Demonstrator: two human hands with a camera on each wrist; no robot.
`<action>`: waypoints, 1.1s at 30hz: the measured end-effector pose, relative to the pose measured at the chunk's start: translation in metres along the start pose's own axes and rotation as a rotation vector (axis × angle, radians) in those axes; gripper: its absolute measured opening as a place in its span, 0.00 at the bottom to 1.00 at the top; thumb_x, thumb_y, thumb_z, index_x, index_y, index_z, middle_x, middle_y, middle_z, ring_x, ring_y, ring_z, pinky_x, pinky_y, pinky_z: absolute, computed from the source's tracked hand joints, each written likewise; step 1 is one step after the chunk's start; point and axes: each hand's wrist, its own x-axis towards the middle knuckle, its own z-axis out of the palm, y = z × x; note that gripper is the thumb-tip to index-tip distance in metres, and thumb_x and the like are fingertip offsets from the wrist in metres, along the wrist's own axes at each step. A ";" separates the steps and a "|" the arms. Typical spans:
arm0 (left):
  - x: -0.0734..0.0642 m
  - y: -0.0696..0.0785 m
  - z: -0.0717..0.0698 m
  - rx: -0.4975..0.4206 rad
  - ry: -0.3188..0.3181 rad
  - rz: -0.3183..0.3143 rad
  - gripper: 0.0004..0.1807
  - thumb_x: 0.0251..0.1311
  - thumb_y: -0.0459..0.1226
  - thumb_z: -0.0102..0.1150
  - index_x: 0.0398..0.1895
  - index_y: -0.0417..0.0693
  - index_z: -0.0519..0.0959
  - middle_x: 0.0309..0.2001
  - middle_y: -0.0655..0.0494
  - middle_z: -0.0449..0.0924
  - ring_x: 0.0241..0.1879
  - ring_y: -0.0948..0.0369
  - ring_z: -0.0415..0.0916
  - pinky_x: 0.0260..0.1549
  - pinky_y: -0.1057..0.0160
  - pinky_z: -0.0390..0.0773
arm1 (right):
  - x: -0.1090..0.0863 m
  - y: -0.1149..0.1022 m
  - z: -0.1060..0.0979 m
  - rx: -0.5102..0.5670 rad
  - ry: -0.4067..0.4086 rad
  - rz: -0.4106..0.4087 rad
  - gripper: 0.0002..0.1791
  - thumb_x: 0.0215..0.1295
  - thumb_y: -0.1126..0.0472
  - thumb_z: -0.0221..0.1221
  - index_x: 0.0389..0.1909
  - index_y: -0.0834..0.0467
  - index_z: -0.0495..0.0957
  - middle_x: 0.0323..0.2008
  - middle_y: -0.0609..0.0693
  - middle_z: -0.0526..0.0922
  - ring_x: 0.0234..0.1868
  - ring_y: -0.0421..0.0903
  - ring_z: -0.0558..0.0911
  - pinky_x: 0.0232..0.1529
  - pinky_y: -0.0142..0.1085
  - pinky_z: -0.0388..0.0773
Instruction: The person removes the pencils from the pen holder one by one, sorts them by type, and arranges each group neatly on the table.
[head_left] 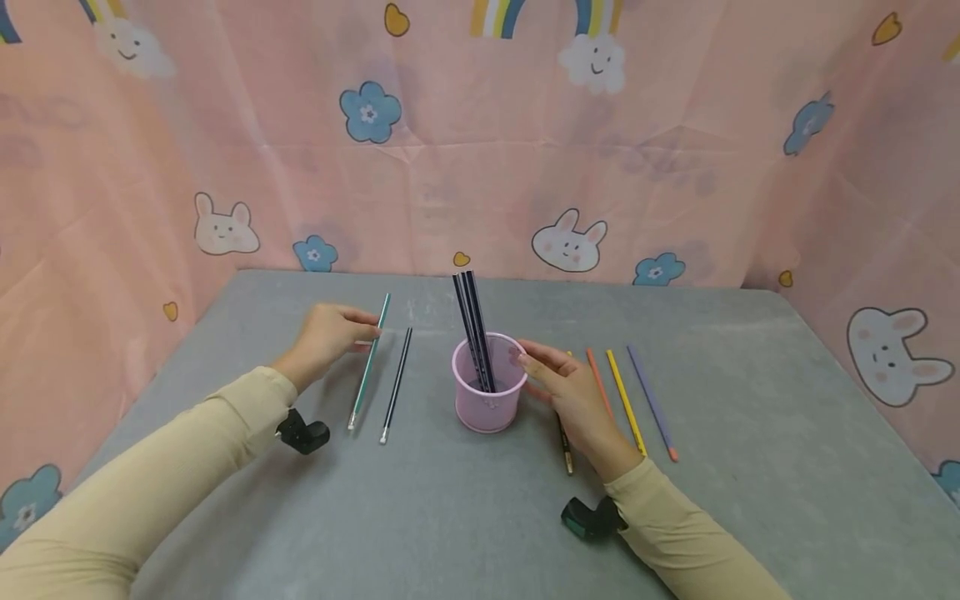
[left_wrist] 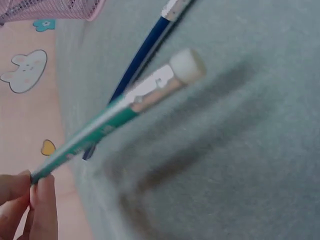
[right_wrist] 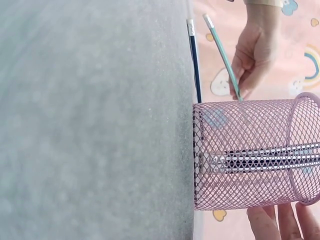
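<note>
My left hand (head_left: 330, 337) pinches a green pencil (head_left: 367, 379) near its far end, the white eraser pointing back toward me. The left wrist view shows this pencil (left_wrist: 95, 132) raised off the table, its shadow below. Beside it lies a dark blue pencil (head_left: 396, 387) with a white eraser. A pink mesh pencil cup (head_left: 487, 412) stands upright at the middle, several dark striped pencils (head_left: 471, 325) leaning in it. With extended fingers, my right hand (head_left: 577, 404) touches the cup's right side; in the right wrist view the fingertips (right_wrist: 287, 220) meet the mesh.
Right of the cup, a black pencil (head_left: 566, 450), an orange pencil (head_left: 599, 382), a yellow pencil (head_left: 627, 400) and a purple pencil (head_left: 652, 404) lie on the grey table (head_left: 750, 500). The black one is partly hidden by my right hand. A pink patterned curtain (head_left: 450, 192) hangs behind.
</note>
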 end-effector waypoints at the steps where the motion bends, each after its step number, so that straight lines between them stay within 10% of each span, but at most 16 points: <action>1: 0.001 -0.002 0.000 0.001 -0.009 -0.007 0.19 0.64 0.30 0.61 0.57 0.30 0.78 0.58 0.33 0.79 0.41 0.62 0.85 0.47 0.63 0.86 | 0.000 0.000 0.000 -0.001 0.000 0.001 0.23 0.72 0.59 0.58 0.64 0.63 0.74 0.62 0.55 0.78 0.57 0.38 0.80 0.57 0.35 0.83; 33: 0.019 -0.029 0.013 0.040 -0.010 -0.089 0.19 0.62 0.29 0.62 0.55 0.28 0.79 0.52 0.35 0.82 0.28 0.70 0.78 0.31 0.74 0.85 | 0.001 0.000 0.000 -0.005 -0.005 0.011 0.22 0.73 0.58 0.56 0.65 0.62 0.74 0.65 0.57 0.76 0.64 0.48 0.76 0.64 0.46 0.78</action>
